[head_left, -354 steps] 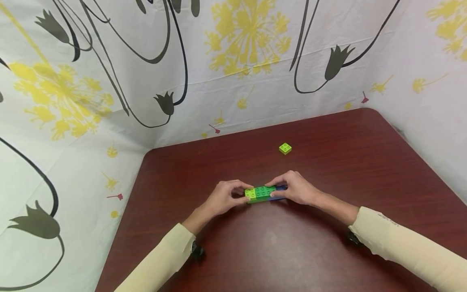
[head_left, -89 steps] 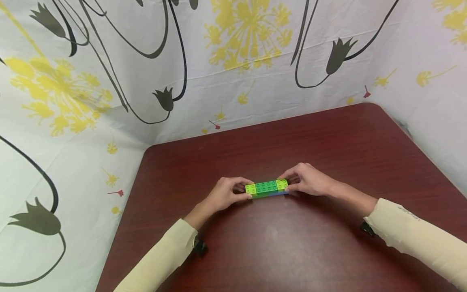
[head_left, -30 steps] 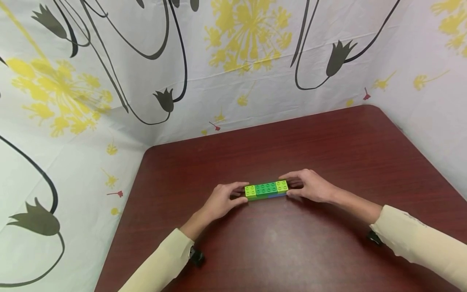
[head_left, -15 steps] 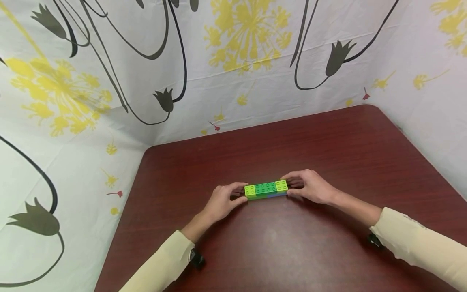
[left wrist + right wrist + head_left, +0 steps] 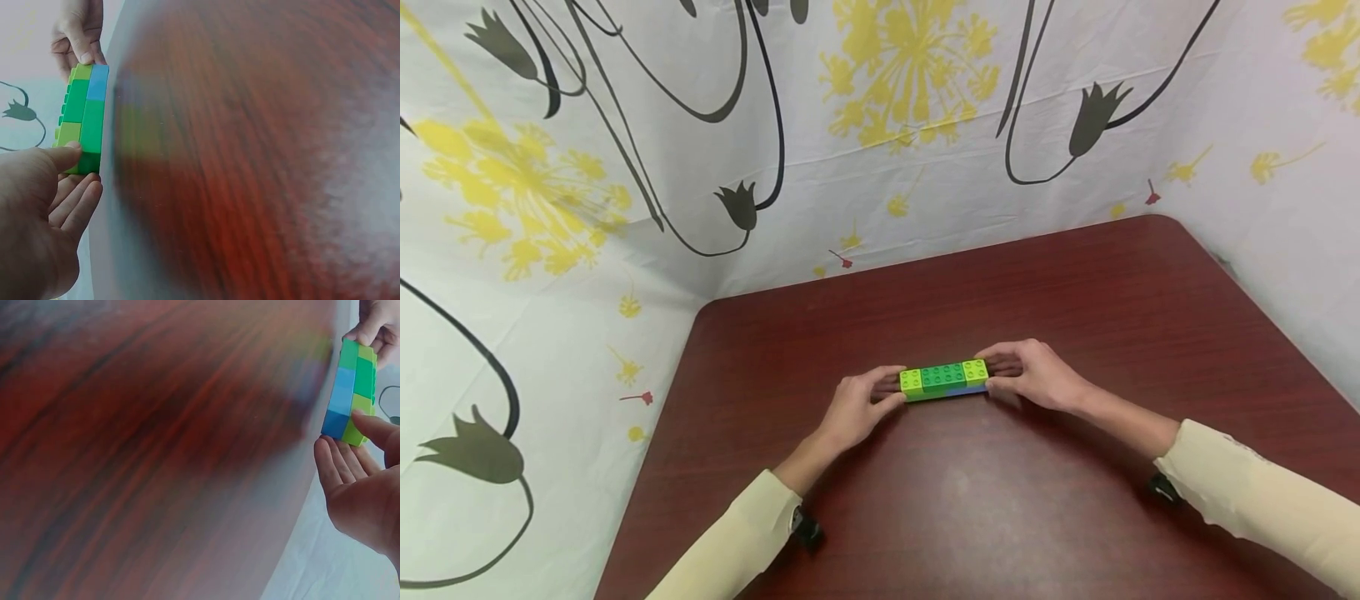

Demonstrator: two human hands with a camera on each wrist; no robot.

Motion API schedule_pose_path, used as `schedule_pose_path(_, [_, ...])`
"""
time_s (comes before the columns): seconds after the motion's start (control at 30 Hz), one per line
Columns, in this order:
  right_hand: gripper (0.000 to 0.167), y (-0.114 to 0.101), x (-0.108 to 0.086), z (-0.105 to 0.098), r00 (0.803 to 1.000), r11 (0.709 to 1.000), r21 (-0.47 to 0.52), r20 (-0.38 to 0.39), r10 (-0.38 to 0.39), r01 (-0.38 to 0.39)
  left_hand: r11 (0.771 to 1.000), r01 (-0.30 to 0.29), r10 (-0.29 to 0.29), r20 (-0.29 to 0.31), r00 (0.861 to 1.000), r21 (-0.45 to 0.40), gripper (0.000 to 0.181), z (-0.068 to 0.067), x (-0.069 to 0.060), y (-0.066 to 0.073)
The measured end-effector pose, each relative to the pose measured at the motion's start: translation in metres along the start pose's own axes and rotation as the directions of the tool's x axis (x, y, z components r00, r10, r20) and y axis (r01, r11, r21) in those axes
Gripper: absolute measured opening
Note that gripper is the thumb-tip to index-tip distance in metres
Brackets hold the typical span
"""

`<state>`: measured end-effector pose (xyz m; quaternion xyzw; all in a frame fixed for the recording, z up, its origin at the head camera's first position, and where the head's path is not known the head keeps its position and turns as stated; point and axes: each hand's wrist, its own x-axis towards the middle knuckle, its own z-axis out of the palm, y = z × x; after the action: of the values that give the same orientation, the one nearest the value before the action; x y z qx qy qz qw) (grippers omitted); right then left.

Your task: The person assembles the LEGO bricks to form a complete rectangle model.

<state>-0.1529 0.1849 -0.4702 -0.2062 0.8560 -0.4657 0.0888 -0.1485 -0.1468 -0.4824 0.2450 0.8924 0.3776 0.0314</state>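
Note:
A two-layer bar of toy building bricks (image 5: 943, 377) lies between my hands in the head view. Its top layer has a dark green brick (image 5: 942, 376) with a lime brick at each end; below are a green brick (image 5: 93, 128) and a blue brick (image 5: 340, 394). My left hand (image 5: 852, 408) holds the left end, thumb on the near side and fingers at the end and far side. At the right end, my right hand (image 5: 1043, 377) grips the bar likewise. Both wrist views show a narrow gap between the bar's underside and its reflection on the tabletop.
The dark red wooden table (image 5: 970, 508) has rounded far corners. A white cloth (image 5: 820, 167) printed with yellow and grey flowers hangs behind and beside it. Dark wrist devices (image 5: 806, 528) show at the cuffs.
The lone lime brick, earlier farther back on the table, now forms the bar's right top end. In the last half second, both hands and the bar have shifted slightly upward in the head view.

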Motion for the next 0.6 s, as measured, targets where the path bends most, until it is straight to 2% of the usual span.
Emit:
schedule_pose_path(0.13, [0.044,0.0,0.004,0.0,1.0,1.0,0.012,-0.025,-0.001,0.002,0.999,0.022,-0.023,-0.012,1.0,-0.049,0.046,-0.002,0.005,0.0])
schedule_pose_path(0.33, [0.045,-0.001,0.01,-0.002,0.998,1.0,0.017,-0.061,0.025,-0.024,0.996,0.036,-0.04,-0.053,0.998,-0.076,0.046,-0.003,0.015,-0.003])
schedule_pose_path(0.6, [0.044,0.001,0.024,-0.003,0.991,0.997,0.017,-0.109,0.081,-0.079,0.99,0.111,-0.117,-0.068,0.991,-0.087,0.047,-0.003,0.026,-0.004])
